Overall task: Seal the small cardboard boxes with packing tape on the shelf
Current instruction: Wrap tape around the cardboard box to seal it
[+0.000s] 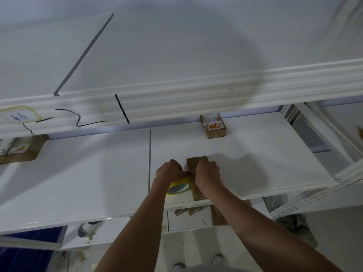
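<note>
The small cardboard box (196, 173) I am working on lies near the front edge of the white shelf (275, 154), its long side running away from me. My right hand (207, 173) rests on top of it with fingers curled down over the box. My left hand (170, 170) is just beside the box on its left, fingers curled round the yellow roll of packing tape (179, 187) (the roll touches the box's left side). Another box with a label (214, 127) sits at the back edge of the shelf, and a third box (21, 150) lies at the far left. More cardboard pieces (218, 214) show beneath the front edge.
</note>
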Action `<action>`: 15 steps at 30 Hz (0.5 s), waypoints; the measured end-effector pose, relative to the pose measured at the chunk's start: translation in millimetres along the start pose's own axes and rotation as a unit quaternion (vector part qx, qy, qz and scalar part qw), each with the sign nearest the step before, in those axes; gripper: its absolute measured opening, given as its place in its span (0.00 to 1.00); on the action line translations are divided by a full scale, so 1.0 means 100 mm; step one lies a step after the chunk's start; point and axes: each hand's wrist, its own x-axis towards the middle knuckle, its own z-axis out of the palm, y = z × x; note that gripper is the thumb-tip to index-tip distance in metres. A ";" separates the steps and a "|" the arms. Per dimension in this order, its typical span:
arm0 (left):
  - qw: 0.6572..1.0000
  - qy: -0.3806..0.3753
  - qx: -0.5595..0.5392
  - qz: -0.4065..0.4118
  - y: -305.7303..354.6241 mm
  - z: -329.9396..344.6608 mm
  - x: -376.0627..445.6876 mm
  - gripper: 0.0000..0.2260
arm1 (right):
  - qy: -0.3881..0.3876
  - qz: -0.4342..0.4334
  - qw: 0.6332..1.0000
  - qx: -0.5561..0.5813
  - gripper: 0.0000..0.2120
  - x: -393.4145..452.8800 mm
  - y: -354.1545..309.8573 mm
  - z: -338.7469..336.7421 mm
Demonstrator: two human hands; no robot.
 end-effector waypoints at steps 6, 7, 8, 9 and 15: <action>0.994 -0.054 -0.070 0.058 -0.28 -0.17 0.00 0.20 | 0.031 0.030 0.999 0.007 0.15 -0.03 0.00 0.14; 0.993 -0.063 -0.083 0.060 -0.33 -0.18 0.00 0.19 | 0.031 0.027 0.999 0.004 0.14 -0.03 0.01 0.17; 0.991 -0.068 -0.096 0.060 -0.38 -0.19 0.00 0.19 | 0.025 0.029 0.999 0.001 0.14 -0.04 0.01 0.19; 0.991 -0.069 -0.100 0.060 -0.41 -0.20 0.00 0.19 | 0.019 0.036 0.999 -0.002 0.14 -0.06 -0.01 0.20; 0.995 -0.030 -0.067 0.063 -0.42 -0.19 0.03 0.18 | -0.022 0.042 0.998 -0.041 0.19 -0.10 -0.02 0.36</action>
